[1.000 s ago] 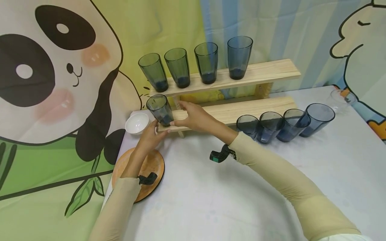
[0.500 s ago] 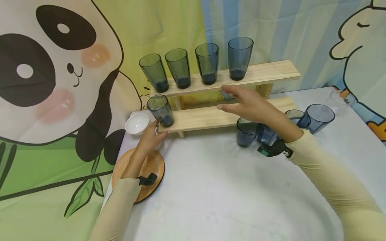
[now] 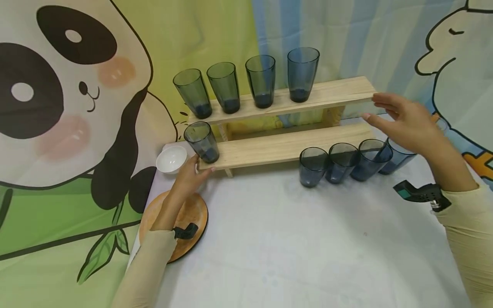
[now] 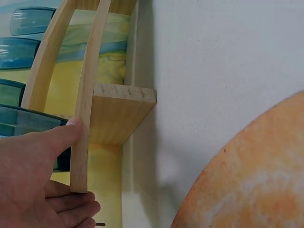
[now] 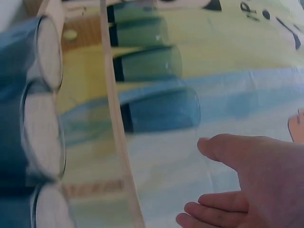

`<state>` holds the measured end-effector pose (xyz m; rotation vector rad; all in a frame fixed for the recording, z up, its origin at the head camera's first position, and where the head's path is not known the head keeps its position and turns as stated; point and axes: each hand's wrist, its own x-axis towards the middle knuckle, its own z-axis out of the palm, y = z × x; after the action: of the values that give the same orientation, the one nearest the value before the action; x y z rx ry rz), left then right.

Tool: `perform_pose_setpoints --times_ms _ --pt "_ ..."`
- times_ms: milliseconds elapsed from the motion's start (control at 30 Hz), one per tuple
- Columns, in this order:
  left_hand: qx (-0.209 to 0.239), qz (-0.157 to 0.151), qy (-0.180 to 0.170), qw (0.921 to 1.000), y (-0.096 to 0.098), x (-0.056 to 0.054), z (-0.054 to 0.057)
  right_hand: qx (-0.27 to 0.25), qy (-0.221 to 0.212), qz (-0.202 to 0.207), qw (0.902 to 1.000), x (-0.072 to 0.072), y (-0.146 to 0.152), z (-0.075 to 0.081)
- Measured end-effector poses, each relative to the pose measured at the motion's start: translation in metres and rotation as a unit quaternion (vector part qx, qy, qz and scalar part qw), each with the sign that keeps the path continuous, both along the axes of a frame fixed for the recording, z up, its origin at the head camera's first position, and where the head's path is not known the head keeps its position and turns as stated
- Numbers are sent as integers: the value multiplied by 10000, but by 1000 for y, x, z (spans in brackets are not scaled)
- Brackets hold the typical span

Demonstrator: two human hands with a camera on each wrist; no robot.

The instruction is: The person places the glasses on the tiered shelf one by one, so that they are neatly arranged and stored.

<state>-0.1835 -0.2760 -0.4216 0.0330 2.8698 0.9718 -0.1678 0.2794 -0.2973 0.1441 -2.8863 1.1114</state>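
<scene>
Row of tumblers just below the open right grip

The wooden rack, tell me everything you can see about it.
The rack is pale, unfinished-looking wood with two stepped shelves, the upper set further back, standing on the white table against the backdrop. Four dark tinted glasses stand upright in a row on the upper shelf, and one glass stands at the lower shelf's left end. The left hand touches that end's front edge. The right hand hovers open by the right end, apparently not touching.
</scene>
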Motion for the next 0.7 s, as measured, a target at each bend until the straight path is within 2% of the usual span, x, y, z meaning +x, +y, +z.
perform_pose_setpoints --times_ms 200,367,533,700 --pt "97 1 -13 10000 -2 0 0 547 -287 -737 9954 13 50 -21" --pt "60 27 -64 10000 -2 1 1 295 -319 -961 9944 25 83 -46" --pt "73 7 -45 10000 0 1 1 -225 -119 -789 9966 32 97 -78" --pt "139 -8 20 9999 0 2 2 -599 -162 -401 9973 34 103 -107"
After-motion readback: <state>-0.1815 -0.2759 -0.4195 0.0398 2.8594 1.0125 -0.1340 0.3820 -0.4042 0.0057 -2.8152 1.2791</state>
